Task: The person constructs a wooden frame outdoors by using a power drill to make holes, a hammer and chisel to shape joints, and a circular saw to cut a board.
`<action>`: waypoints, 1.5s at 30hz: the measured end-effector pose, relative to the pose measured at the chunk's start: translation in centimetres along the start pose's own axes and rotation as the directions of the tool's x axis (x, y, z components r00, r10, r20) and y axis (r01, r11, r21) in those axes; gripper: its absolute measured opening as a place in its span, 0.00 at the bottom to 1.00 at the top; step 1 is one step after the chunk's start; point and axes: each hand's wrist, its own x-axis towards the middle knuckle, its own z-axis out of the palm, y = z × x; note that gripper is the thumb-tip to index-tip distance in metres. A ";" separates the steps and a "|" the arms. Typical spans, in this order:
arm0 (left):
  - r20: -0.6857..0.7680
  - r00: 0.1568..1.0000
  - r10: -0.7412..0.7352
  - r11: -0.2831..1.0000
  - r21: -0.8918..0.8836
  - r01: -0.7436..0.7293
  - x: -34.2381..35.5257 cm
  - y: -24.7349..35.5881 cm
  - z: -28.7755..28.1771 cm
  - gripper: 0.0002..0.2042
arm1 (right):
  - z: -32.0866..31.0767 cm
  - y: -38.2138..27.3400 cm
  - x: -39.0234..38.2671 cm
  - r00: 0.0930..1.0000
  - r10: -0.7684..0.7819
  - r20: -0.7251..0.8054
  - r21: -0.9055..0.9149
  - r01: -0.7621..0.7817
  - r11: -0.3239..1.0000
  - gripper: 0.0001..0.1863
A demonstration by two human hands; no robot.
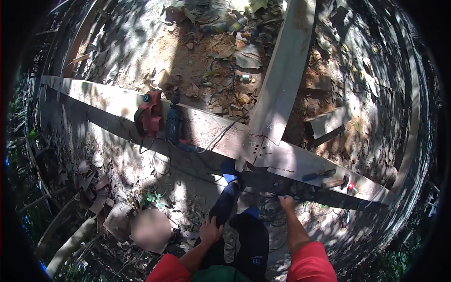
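Observation:
My left hand (210, 230) rests flat on my left thigh with its fingers apart and holds nothing. My right hand (286, 203) reaches forward to the shaded lower edge of a long wooden beam (202, 124), beside a tangle of cables (270, 207). Its fingers are in shadow, so I cannot tell its grip. A second wooden plank (284, 70) meets the beam from above at a joint (256, 145). My blue shoe (230, 171) presses against the beam below that joint.
A red electric planer (149, 117) and a dark power drill (174, 124) lie on the beam to the left. A blue-handled chisel (318, 175) and a hammer (336, 182) lie on its right part. Dry leaves, sawdust and board offcuts (329, 122) cover the ground.

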 end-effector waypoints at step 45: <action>0.202 0.968 -0.149 0.069 -0.974 0.214 6.9 32.5 2.9 0.18 | -12.8 0.2 -11.8 0.778 -0.350 0.522 0.813 -0.331 0.479 0.15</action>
